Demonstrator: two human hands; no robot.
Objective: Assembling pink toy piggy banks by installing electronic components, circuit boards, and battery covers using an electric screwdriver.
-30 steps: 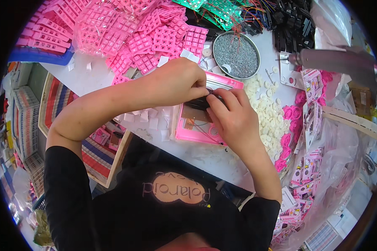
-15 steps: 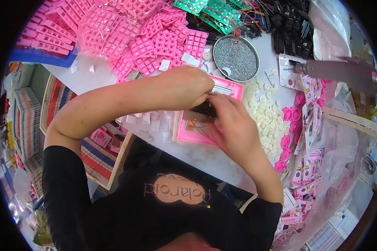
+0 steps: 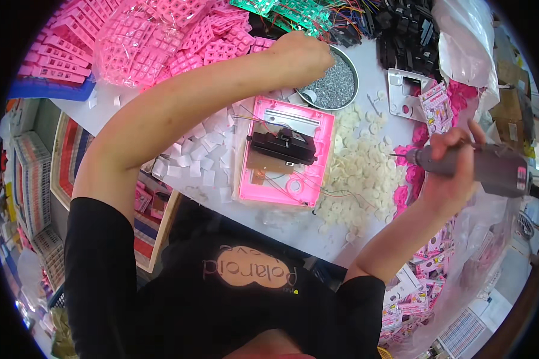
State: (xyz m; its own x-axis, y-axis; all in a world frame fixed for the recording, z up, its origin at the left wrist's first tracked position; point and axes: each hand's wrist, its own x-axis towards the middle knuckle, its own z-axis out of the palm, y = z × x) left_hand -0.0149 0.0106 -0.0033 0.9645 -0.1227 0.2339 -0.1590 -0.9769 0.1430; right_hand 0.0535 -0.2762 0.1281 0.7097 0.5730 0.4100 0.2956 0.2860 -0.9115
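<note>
My left hand [image 3: 305, 58] is curled at the left rim of a round metal bowl [image 3: 356, 90] full of small grey pieces that look like screws [image 3: 336, 84]. Its fingertips are hidden, so what they pinch, if anything, does not show. My right hand [image 3: 452, 173] grips a grey electric screwdriver [image 3: 491, 167], whose thin bit points left above the table. Between my arms lies a pink plastic casing [image 3: 269, 192], open side up. Across its middle sits a black plastic mechanism [image 3: 281, 145]; thin wires trail out of the casing on both sides.
Pink keypad pieces [image 3: 138, 54] are heaped at the far left, green circuit boards [image 3: 299, 21] and black parts [image 3: 407, 42] at the back. White discs [image 3: 365, 167] spread right of the casing, white paper squares [image 3: 191, 158] left. A grey-white plate [image 3: 401, 96] lies beyond the screwdriver.
My left hand has left the casing for the bowl. My right hand has moved right and taken hold of the screwdriver. The black mechanism now shows uncovered in the casing.
</note>
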